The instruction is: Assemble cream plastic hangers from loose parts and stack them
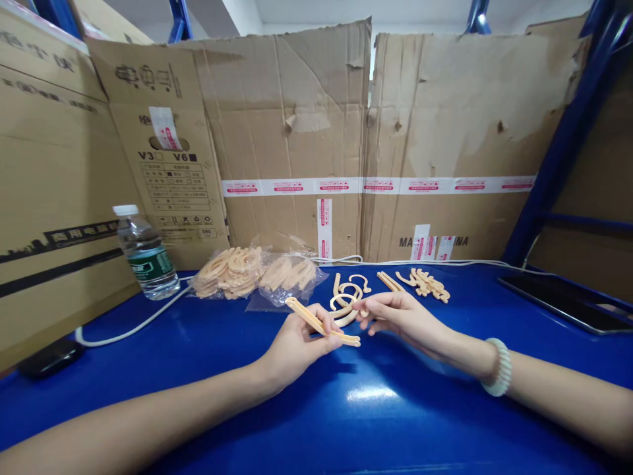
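Observation:
My left hand [301, 340] is closed around a long cream plastic strip [309, 315], which slants down to the right and has a slot-like gap along its length. To the right of the strip's lower end, my right hand [395, 316] has its thumb and fingers drawn together. A small cream bit shows at these fingertips, too small to make out. Just behind both hands lie curved cream plastic pieces [341, 302], partly hidden by the fingers, and a hook-shaped piece [360, 282]. Straight cream strips [390, 282] and a pile of small wavy pieces [429, 285] lie beyond my right hand.
Clear bags of cream parts [230, 270] lie left of centre on the blue table [376, 422]. A water bottle [147, 257] and a black object [52, 356] stand at left, with a white cable [133, 323]. A dark tablet-like device [564, 303] lies at right. Cardboard [297, 145] walls the back.

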Motion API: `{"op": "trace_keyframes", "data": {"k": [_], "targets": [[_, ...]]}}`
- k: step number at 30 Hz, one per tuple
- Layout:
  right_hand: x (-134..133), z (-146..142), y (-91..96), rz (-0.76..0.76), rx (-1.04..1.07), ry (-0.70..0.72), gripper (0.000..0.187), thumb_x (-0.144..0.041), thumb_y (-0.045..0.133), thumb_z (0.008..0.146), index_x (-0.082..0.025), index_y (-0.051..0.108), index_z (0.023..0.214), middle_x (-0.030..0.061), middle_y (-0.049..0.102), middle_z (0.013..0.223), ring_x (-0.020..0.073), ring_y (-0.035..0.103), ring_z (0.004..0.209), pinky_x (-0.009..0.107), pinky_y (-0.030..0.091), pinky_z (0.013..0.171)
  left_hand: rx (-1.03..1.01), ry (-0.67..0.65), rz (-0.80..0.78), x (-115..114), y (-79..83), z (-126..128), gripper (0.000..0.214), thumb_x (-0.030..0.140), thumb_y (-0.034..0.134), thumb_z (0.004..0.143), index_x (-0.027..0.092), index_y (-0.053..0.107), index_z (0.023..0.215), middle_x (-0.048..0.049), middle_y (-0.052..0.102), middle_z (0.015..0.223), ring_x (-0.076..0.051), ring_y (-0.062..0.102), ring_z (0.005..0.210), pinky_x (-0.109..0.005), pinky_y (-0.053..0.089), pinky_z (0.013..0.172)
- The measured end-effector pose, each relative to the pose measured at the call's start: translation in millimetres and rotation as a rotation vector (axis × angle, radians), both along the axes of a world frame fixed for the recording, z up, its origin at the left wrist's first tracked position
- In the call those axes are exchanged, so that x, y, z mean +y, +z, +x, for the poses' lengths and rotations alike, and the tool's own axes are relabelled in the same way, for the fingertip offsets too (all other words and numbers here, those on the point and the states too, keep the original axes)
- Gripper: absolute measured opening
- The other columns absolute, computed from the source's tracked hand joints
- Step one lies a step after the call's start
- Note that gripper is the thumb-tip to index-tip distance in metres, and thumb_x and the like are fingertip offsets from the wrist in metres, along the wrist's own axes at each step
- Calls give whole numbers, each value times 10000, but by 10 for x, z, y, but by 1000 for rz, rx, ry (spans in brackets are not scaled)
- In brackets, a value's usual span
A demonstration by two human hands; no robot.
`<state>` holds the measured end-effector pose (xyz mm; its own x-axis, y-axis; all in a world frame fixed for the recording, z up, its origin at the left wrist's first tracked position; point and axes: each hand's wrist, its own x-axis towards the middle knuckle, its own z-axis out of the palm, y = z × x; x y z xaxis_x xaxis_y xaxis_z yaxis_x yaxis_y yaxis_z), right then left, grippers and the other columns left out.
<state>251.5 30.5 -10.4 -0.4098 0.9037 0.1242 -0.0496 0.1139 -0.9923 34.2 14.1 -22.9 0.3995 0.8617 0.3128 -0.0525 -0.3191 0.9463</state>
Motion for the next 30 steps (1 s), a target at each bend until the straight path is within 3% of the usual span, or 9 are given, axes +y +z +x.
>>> {"op": "trace_keyframes", "data": {"k": [4, 8, 14, 18, 24, 30], "targets": [[-55, -32, -64, -87, 128, -54, 331, -392, 829, 655, -150, 675, 822, 36, 685, 811, 110, 614, 682, 219, 488, 610, -15, 2, -9, 9, -21, 0, 274, 249, 746, 712, 179, 481, 695, 21, 585, 735, -154, 604, 781, -290, 482, 750], [-123, -54, -81, -191, 236, -10, 428, -280, 884, 582, -190, 596, 886, -4, 690, 767, 96, 626, 652, 209, 504, 632, -40, -2, 11, 16, -27, 1, 267, 242, 734, 724, 178, 479, 680, 16, 585, 739, -150, 601, 782, -284, 482, 743], [-163, -79, -93, -183, 153, 23, 313, -298, 860, 626, -153, 633, 786, 20, 700, 793, 124, 667, 778, 198, 533, 680, -27, -2, 50, 0, -13, -12, 268, 223, 712, 746, 174, 465, 652, 16, 553, 739, -146, 582, 787, -258, 465, 712], [-161, -70, -95, -180, 153, 46, 310, -315, 843, 661, -156, 628, 820, 39, 707, 895, 150, 675, 847, 227, 552, 711, -39, -22, 56, -2, -18, -12, 271, 216, 712, 757, 171, 463, 657, 20, 529, 726, -147, 576, 794, -250, 455, 705], [-192, -70, -62, -258, 183, 151, 286, -303, 804, 725, -139, 589, 820, 42, 679, 842, 186, 684, 880, 302, 549, 798, -54, -60, 77, -11, -17, -13, 258, 209, 697, 783, 167, 470, 668, 19, 536, 748, -139, 587, 791, -256, 464, 736], [-189, -78, -42, -239, 127, 197, 315, -318, 804, 722, -112, 597, 842, 57, 681, 839, 178, 698, 826, 278, 541, 790, 33, -79, 164, -32, 11, -43, 209, 194, 644, 823, 164, 487, 689, -16, 554, 827, -172, 591, 855, -274, 461, 737]]}}
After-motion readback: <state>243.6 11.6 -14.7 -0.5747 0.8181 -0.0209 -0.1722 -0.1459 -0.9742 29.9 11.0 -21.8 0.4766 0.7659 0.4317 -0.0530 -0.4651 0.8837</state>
